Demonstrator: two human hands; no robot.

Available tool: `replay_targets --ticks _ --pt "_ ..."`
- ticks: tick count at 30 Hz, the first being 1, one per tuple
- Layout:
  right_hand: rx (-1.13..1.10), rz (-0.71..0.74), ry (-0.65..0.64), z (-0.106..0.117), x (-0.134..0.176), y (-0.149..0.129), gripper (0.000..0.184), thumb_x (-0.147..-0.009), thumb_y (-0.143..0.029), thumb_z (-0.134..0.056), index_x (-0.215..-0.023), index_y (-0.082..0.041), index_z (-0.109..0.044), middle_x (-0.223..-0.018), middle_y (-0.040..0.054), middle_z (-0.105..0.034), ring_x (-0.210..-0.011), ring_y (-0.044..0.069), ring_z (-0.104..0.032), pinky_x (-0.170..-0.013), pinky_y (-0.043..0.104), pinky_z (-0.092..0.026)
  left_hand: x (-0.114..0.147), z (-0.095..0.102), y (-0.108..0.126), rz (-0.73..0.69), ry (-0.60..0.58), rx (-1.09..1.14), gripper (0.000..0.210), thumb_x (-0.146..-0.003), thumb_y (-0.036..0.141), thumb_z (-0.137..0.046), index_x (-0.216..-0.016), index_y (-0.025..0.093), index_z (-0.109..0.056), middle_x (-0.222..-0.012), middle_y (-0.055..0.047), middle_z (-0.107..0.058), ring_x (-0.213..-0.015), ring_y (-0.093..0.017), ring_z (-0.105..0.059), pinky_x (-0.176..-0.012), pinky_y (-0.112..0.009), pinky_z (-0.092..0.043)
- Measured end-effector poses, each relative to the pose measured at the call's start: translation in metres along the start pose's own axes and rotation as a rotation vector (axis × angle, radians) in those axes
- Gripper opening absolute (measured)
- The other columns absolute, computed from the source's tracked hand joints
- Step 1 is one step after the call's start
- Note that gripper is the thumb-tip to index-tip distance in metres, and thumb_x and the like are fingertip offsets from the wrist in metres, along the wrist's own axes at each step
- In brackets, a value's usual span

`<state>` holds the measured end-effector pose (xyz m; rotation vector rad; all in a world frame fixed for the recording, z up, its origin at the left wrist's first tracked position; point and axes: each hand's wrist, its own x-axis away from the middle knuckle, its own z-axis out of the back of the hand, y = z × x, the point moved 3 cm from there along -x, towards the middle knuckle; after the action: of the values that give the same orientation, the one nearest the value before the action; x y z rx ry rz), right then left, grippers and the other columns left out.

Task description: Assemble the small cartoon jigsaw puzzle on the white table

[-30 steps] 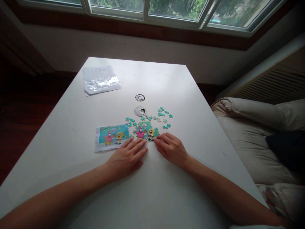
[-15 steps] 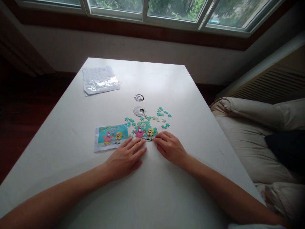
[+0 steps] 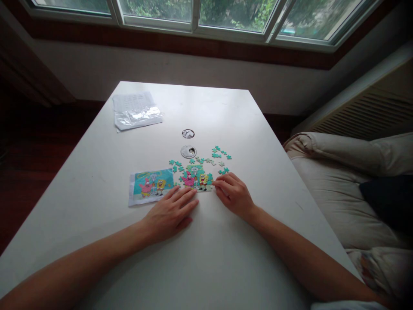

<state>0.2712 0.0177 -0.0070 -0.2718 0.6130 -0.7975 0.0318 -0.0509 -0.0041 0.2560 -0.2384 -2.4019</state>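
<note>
A partly joined jigsaw puzzle (image 3: pixel 194 178) with cartoon figures lies on the white table. My left hand (image 3: pixel 171 213) rests flat, fingers stretched out, its fingertips on the puzzle's lower left edge. At the right edge my right hand (image 3: pixel 234 193) has its thumb and fingers drawn together in a pinch; whatever is between the fingertips is too small to make out. Left of the puzzle lies a picture sheet (image 3: pixel 151 187) showing the same figures, close to my left fingers. Loose green puzzle pieces (image 3: pixel 217 155) are scattered behind the puzzle, with others (image 3: pixel 176 164) at its upper left.
A clear plastic bag with paper (image 3: pixel 137 112) lies at the table's far left. Two round fittings, one an open hole (image 3: pixel 188 134) and one a ringed cover (image 3: pixel 188 151), sit in the tabletop (image 3: pixel 206 258). A padded seat (image 3: pixel 322 189) stands to the right.
My right hand has shifted slightly right, and more of the puzzle's right edge shows. My left hand has stayed in place. The camera view has moved slightly.
</note>
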Motion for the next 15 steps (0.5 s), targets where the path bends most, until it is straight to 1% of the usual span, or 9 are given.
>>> replay_targets --ticks 4,6,9,11,13,15 --pt "-0.018 -0.04 0.007 0.0006 -0.0012 0.0016 0.018 -0.096 -0.019 -0.055 -0.102 -0.026 -0.07 -0.099 0.0067 -0.069 -0.095 0.024 -0.06 -0.085 0.042 -0.054 -0.0003 0.0045 0.0016 -0.039 0.016 -0.017 0.04 -0.101 0.03 -0.048 -0.139 0.019 -0.054 -0.157 -0.012 -0.044 -0.144 -0.03 -0.041 -0.122 -0.054 -0.029" --pt "-0.021 -0.047 0.005 0.0005 -0.0015 0.0012 0.017 -0.096 -0.019 -0.055 -0.102 -0.025 -0.07 -0.099 0.0066 -0.069 -0.095 0.024 -0.06 -0.085 0.042 -0.054 -0.0001 0.0057 0.0026 -0.069 0.024 -0.017 0.039 -0.102 0.029 -0.047 -0.138 0.019 -0.054 -0.154 -0.011 -0.048 -0.14 -0.029 -0.045 -0.122 -0.053 -0.03" --pt "-0.025 -0.049 0.0 0.0002 -0.0018 0.0006 0.016 -0.096 -0.02 -0.056 -0.102 -0.025 -0.07 -0.099 0.0066 -0.068 -0.095 0.023 -0.06 -0.086 0.042 -0.054 0.0004 0.0048 0.0049 -0.142 0.032 0.013 0.035 -0.102 0.028 -0.046 -0.134 0.019 -0.056 -0.143 -0.011 -0.059 -0.131 -0.026 -0.054 -0.117 -0.048 -0.037" --pt "-0.025 -0.052 -0.004 -0.0005 -0.0018 0.0007 0.016 -0.096 -0.02 -0.056 -0.102 -0.026 -0.07 -0.1 0.0066 -0.068 -0.096 0.024 -0.06 -0.086 0.042 -0.054 0.0004 0.004 0.0068 -0.194 0.034 0.035 0.032 -0.102 0.028 -0.047 -0.13 0.019 -0.058 -0.137 -0.011 -0.063 -0.126 -0.024 -0.057 -0.113 -0.044 -0.041" --pt "-0.015 -0.06 -0.006 -0.0014 -0.0019 0.0013 0.017 -0.096 -0.021 -0.056 -0.106 -0.026 -0.069 -0.103 0.0071 -0.067 -0.099 0.024 -0.059 -0.089 0.043 -0.053 -0.0001 0.004 0.008 -0.218 0.035 0.045 0.03 -0.101 0.027 -0.048 -0.127 0.019 -0.059 -0.135 -0.011 -0.064 -0.124 -0.023 -0.058 -0.11 -0.041 -0.043" --pt "0.01 -0.076 -0.004 -0.0024 -0.002 0.0025 0.021 -0.095 -0.022 -0.057 -0.113 -0.026 -0.068 -0.108 0.0083 -0.066 -0.105 0.026 -0.058 -0.093 0.045 -0.052 -0.0008 0.0047 0.0085 -0.221 0.038 0.045 0.029 -0.101 0.027 -0.048 -0.127 0.019 -0.059 -0.134 -0.011 -0.064 -0.123 -0.023 -0.058 -0.109 -0.041 -0.044"
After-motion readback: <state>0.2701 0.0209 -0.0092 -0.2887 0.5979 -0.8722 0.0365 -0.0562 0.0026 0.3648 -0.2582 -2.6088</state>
